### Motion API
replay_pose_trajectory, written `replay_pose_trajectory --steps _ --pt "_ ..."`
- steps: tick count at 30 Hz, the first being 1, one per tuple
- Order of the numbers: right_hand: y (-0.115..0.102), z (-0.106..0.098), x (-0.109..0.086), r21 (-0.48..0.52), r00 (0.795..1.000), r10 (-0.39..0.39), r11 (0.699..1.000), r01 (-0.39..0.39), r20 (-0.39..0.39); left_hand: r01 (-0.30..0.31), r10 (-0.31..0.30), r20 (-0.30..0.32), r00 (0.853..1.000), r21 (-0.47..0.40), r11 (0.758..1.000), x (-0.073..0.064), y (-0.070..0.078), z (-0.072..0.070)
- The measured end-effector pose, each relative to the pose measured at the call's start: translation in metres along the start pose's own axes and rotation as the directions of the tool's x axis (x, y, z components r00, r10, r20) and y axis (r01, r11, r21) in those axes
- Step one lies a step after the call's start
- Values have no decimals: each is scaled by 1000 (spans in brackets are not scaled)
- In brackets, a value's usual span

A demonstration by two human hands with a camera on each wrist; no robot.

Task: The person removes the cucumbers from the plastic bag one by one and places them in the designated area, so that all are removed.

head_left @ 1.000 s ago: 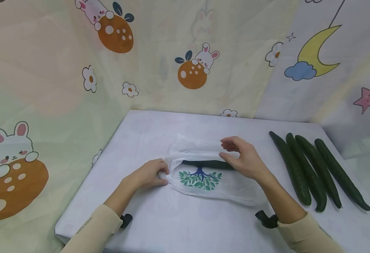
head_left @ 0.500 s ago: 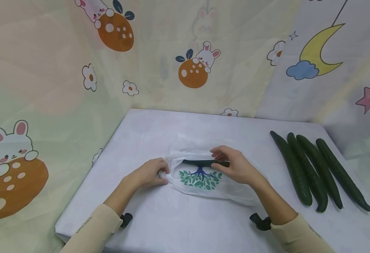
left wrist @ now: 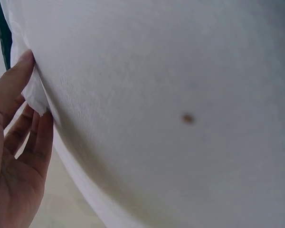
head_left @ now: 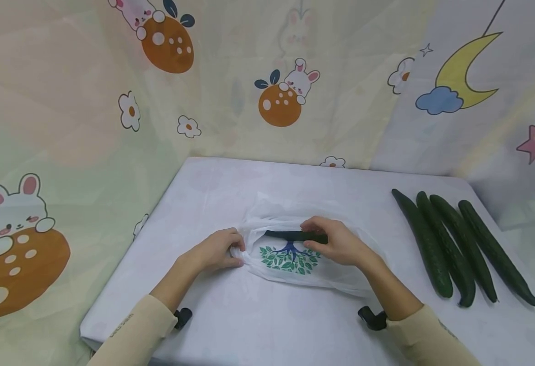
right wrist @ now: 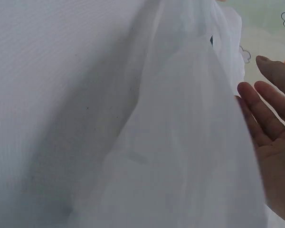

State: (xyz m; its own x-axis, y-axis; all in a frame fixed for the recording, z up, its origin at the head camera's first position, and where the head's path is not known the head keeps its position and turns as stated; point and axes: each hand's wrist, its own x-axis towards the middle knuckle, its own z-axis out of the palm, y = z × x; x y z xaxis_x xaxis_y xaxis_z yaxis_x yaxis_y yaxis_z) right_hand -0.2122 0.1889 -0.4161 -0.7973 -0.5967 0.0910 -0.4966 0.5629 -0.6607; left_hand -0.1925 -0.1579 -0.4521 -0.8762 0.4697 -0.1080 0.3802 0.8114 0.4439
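A white plastic bag point(head_left: 336, 274) printed with a green-leaved tree lies flat mid-table. A dark green cucumber point(head_left: 290, 236) shows along the gap in its folds; the rest of it is hidden. My left hand point(head_left: 219, 249) pinches the gathered left end of the bag; thumb and fingers meet that plastic in the left wrist view too. Above the cucumber's right part is my right hand point(head_left: 338, 241), thumb on the near side, fingers on the far side. In the right wrist view a gap separates thumb point(right wrist: 278, 76) from fingers, and nothing is seen held.
Several cucumbers, one of them the leftmost cucumber point(head_left: 425, 244), lie side by side at the right of the white-covered table point(head_left: 267, 330). Behind stands a cloth backdrop point(head_left: 230, 61) with cartoon rabbits. Dark wrist mounts sit under both forearms.
My right hand has moved left and slightly down over the cucumber, its thumb coming to the near side. The left hand stays on the bag's end.
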Motion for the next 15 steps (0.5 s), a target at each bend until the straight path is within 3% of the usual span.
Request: replay_pose_trajectory --steps 15 --pt "17 -6 15 -57 993 35 998 -29 112 -1 1 7 1000 -10 1000 0 -2 -1"
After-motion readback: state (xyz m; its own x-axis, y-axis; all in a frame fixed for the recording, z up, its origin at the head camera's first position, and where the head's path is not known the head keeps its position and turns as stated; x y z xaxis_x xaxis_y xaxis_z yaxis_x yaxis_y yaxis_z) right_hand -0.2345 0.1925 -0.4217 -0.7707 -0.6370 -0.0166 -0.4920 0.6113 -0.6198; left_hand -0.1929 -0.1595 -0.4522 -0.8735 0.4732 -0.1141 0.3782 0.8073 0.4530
